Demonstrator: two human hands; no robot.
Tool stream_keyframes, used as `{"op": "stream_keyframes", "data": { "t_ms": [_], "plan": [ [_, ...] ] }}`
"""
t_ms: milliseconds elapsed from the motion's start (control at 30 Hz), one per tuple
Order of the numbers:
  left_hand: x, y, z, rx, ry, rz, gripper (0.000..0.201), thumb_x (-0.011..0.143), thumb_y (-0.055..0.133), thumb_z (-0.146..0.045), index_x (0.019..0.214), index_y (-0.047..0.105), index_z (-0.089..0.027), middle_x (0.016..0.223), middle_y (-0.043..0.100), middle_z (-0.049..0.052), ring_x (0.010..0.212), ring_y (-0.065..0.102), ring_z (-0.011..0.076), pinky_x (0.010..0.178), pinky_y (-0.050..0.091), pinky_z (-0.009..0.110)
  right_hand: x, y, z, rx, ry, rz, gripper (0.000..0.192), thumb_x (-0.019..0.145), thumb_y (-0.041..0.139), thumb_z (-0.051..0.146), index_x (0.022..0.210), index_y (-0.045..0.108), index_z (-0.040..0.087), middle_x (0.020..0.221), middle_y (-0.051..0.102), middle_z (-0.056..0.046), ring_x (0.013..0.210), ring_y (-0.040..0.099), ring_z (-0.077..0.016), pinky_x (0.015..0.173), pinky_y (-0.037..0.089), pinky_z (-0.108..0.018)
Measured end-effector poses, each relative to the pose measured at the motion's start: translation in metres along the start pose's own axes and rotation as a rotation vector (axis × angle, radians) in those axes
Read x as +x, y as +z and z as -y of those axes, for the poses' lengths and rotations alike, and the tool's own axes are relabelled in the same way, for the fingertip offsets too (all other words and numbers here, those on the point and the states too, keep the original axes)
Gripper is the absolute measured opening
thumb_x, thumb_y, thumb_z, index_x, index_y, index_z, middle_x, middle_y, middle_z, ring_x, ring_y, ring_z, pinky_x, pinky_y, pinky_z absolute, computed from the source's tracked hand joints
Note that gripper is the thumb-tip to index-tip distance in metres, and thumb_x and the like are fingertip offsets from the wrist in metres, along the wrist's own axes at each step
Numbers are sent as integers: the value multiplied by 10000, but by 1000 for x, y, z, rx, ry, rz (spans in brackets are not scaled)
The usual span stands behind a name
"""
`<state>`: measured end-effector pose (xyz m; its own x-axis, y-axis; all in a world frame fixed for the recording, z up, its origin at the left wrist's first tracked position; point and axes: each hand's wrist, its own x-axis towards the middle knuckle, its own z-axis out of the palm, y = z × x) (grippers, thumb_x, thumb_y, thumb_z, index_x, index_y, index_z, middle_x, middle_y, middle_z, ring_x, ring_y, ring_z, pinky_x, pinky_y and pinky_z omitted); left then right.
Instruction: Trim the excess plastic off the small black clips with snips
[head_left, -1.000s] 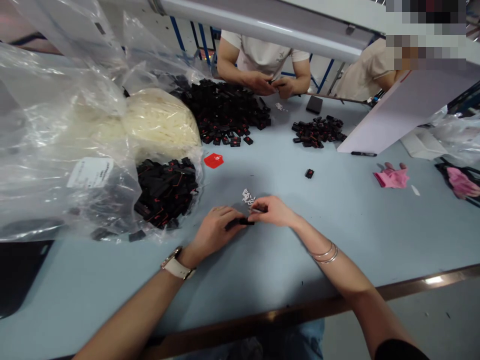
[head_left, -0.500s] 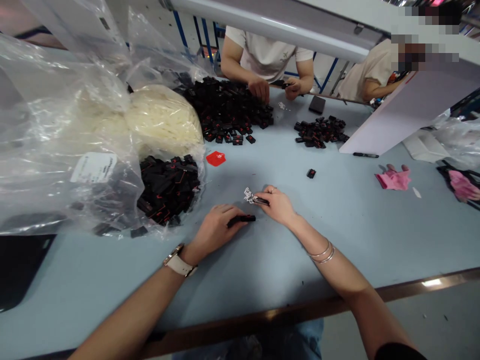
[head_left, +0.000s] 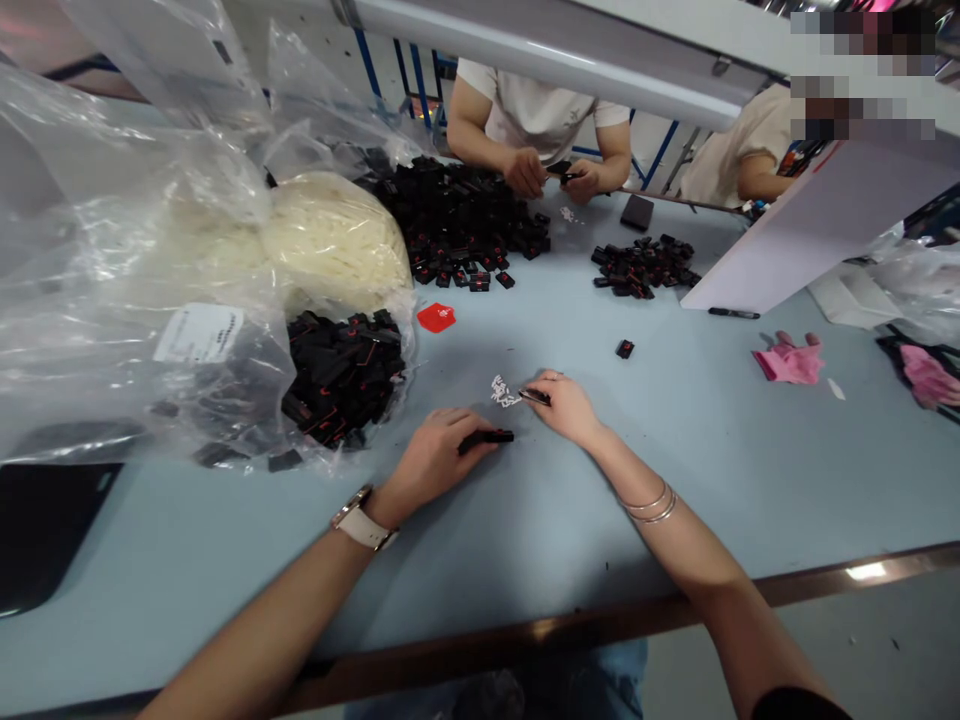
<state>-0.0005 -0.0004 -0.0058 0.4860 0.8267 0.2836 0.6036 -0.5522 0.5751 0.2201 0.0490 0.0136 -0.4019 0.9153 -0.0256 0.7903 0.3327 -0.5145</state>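
Note:
My left hand (head_left: 431, 462) rests on the pale blue table (head_left: 525, 520) and pinches a small black part (head_left: 487, 437) at its fingertips. My right hand (head_left: 564, 405) holds thin dark tweezers (head_left: 534, 396), whose tip touches a little heap of tiny white pieces (head_left: 504, 392). A clear bag of black and red parts (head_left: 341, 375) lies just left of my left hand.
A clear bag of white pieces (head_left: 330, 240) lies at the left, behind it a black parts pile (head_left: 457, 215). A smaller pile (head_left: 641, 265), a lone black part (head_left: 624, 348), a red piece (head_left: 436, 317) and pink gloves (head_left: 787, 360) lie around. A person's hands (head_left: 551, 175) work opposite.
My right hand moved away from the black part in my left hand, up to the white pieces. The person opposite brought both hands back together.

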Motion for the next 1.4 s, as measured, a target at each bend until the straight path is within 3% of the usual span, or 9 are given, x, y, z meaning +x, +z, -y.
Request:
{"op": "stream_keyframes", "data": {
  "t_ms": [167,333,700,1000,1400],
  "plan": [
    [0,-1,-2,-1,12,0,164,904,553,-324,940,651,-197,830,678,35,772,625,201,705,467,345,1,-3,-1,48,17,-5,131,871,610,222,915,725,177,839,631,-45,747,564,-135,701,399,-235],
    [0,0,0,-4,-1,9,150,892,569,-318,940,654,-203,831,680,37,771,620,196,713,467,340,1,1,-3,33,-7,2,194,875,599,217,1033,712,220,939,652,-53,845,592,-154,763,422,-246],
    [0,-1,-1,-4,-8,4,167,892,553,-336,930,666,-218,811,679,36,768,626,189,714,474,330,0,7,-4,20,-37,-40,201,883,566,190,1027,705,184,977,658,-68,886,605,-161,800,444,-253],
    [0,0,-1,10,-8,13,155,888,566,-328,944,665,-223,841,691,28,778,630,186,725,473,329,-1,10,3,-113,0,9,261,894,530,190,1093,687,252,1061,647,-48,925,609,-173,799,449,-268],
    [0,2,2,14,-8,13,140,883,581,-323,942,657,-222,849,693,30,783,632,194,723,463,335,0,5,8,-150,19,44,227,878,555,196,1065,683,206,1047,648,-69,894,616,-176,761,439,-266]
  ]
}}
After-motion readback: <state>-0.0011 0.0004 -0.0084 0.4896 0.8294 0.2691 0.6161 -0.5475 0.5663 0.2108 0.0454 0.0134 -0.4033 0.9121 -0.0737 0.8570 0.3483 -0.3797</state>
